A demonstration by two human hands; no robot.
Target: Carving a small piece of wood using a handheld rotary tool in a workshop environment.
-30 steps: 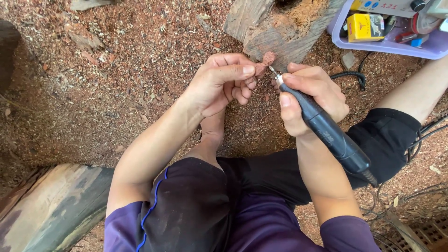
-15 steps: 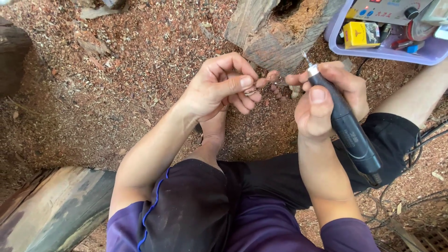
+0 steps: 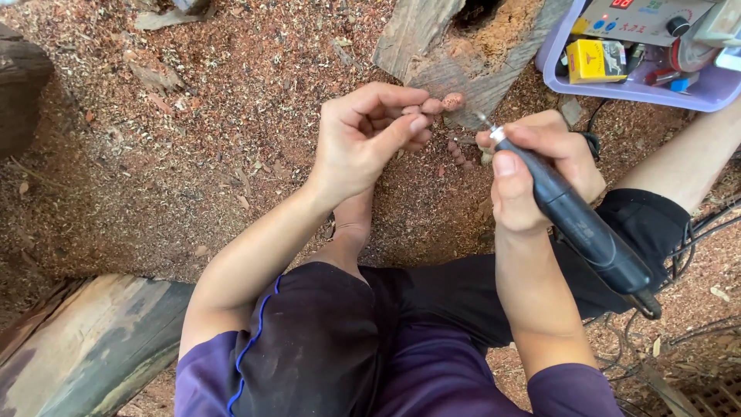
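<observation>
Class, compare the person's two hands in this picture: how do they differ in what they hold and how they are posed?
The left hand pinches a small reddish-brown piece at its fingertips; the right hand wraps round a dark rotary tool. The left hand's fingers curl loosely, palm up; the right hand's close in a fist-like hold, thumb along the tool. Only the rotary tool trails a cord. Both hands are bare and hover over sawdust.

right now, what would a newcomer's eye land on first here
Centre frame, the left hand pinches a small reddish piece at its fingertips, while the right hand keeps a pen-like grip on a dark rotary tool whose thin bit points toward it. All around lies red-brown sawdust, with a split log just beyond the hands and a lilac tray of gear at upper right.
</observation>
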